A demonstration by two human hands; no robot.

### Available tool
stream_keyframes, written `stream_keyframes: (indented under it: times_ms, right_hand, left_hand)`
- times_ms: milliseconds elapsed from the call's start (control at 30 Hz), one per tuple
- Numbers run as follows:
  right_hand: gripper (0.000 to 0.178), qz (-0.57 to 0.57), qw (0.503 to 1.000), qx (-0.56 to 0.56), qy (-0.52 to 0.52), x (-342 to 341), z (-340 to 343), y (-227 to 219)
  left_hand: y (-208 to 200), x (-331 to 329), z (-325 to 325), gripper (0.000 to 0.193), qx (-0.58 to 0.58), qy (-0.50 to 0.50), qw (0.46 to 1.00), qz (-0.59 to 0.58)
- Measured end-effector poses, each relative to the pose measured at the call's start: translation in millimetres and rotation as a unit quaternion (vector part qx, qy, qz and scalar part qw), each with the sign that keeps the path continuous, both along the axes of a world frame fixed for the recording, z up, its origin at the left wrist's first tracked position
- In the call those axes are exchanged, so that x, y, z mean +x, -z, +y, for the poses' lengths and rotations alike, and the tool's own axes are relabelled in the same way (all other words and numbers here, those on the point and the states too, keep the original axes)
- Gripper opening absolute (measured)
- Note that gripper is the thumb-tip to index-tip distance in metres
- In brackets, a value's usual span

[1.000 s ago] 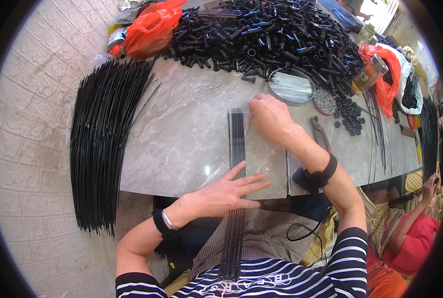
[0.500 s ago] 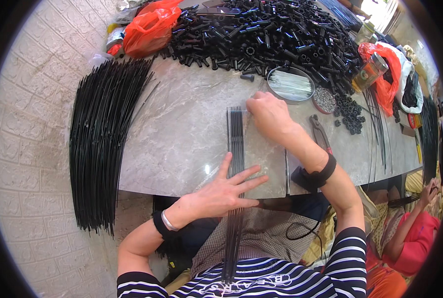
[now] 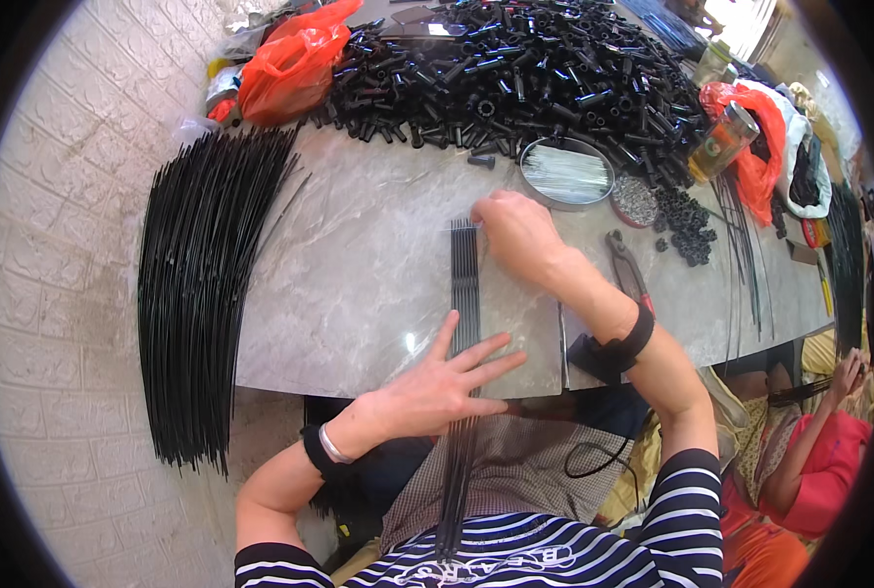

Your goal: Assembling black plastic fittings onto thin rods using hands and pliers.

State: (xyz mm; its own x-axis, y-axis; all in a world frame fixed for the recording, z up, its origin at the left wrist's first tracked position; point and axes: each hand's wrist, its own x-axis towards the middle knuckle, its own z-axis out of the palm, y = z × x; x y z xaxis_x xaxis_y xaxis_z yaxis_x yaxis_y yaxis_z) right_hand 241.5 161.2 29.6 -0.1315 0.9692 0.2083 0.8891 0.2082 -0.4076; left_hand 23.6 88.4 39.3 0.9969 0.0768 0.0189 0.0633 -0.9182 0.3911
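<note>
A narrow row of thin black rods lies side by side on the table, its near ends reaching over the edge to my lap. Across it lies my left hand, palm down and fingers spread. My right hand is closed at the row's far end, thumb and fingers pinched together. A thin pale rod crosses the far ends of the black rods and leads to these fingertips, which partly hide it. Beyond that hand stands a round dish of thin whitish rods.
A big heap of black tubular parts covers the far side. Many long black rods lie at the left. Red-handled pliers, small black rings, a jar and an orange bag surround the work. Another person sits at right.
The leftmost black rod, apart from the others before, now lies close against the row. My right hand has shifted slightly left; my left hand stays spread over the rods.
</note>
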Motion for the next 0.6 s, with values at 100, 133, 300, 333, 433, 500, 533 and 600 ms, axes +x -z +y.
stream_keyframes:
  times_ms: [100,133,300,333,433,500,533,600]
  right_hand:
    - [0.018,-0.043,0.999,0.005,-0.016,-3,4,3]
    - [0.018,-0.028,0.999,0.012,-0.027,-3,4,3]
    - [0.018,0.018,0.999,0.025,-0.029,-8,9,3]
    - [0.017,0.025,0.999,0.023,-0.029,-7,9,3]
    - [0.016,0.040,0.999,0.022,-0.025,-6,10,6]
    - [0.016,0.053,0.998,-0.001,-0.019,-3,10,8]
    - [0.016,0.048,0.999,0.006,-0.015,-2,6,5]
    - [0.015,0.034,0.997,0.071,0.009,1,0,-3]
  left_hand:
    - [-1,1,0,0.042,-0.007,0.000,1.000,-0.002]
    - [-2,1,0,0.044,-0.016,-0.001,1.000,0.001]
    - [-6,1,3,0.047,-0.040,0.012,0.999,-0.001]
    - [-5,1,3,0.048,-0.040,0.014,0.999,-0.005]
    - [-3,2,3,0.049,-0.036,0.021,0.999,-0.009]
    - [-4,4,3,0.049,-0.031,0.030,0.999,-0.012]
    - [-4,2,3,0.049,-0.027,0.029,0.999,-0.001]
    - [-3,1,3,0.048,-0.018,0.031,0.999,0.006]
